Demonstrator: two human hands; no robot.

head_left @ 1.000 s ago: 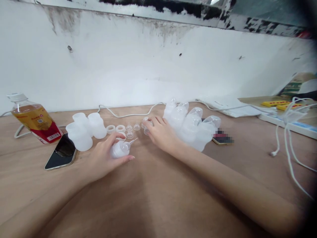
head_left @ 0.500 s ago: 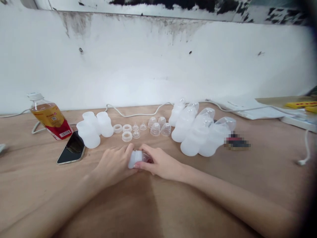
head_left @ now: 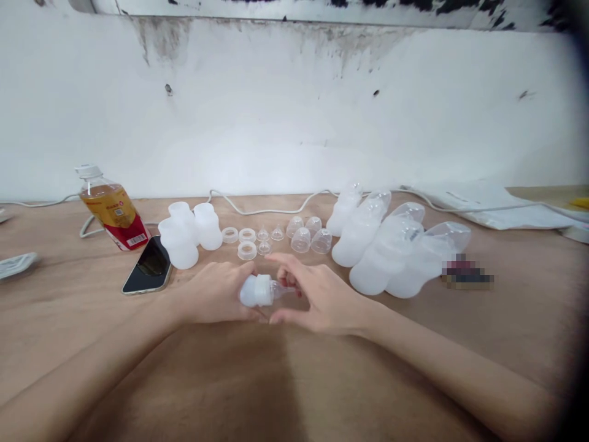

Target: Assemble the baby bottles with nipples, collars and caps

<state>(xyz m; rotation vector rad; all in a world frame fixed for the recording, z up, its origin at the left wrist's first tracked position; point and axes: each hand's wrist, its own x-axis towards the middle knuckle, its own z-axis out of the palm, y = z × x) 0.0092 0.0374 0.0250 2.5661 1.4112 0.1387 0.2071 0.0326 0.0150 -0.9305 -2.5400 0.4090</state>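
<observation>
My left hand [head_left: 221, 290] is closed around a small white baby bottle [head_left: 256, 291], which lies on its side with its mouth to the right. A white collar ring and a clear teat [head_left: 278, 290] with a thin tip are on it. My right hand [head_left: 317, 294] curves around the teat end, thumb and index finger spread apart, other fingers curled by the tip; whether they touch it is unclear. Just beyond lie white collar rings [head_left: 247, 250], clear teats [head_left: 264, 248] and several clear dome caps [head_left: 300, 240].
Open white bottles [head_left: 178, 245] stand at left beside a phone [head_left: 148, 267] and a drink bottle [head_left: 117, 212]. Several capped baby bottles [head_left: 375, 264] stand at right, near a pixelated dark object [head_left: 467, 279]. A white cable [head_left: 257, 212] runs along the wall, by a white bag [head_left: 488, 205].
My right hand came from the dome caps to the bottle's teat end, closed there half a second ago, and has now spread thumb and index. The left hand turned the bottle sideways. The view shifted right-to-left.
</observation>
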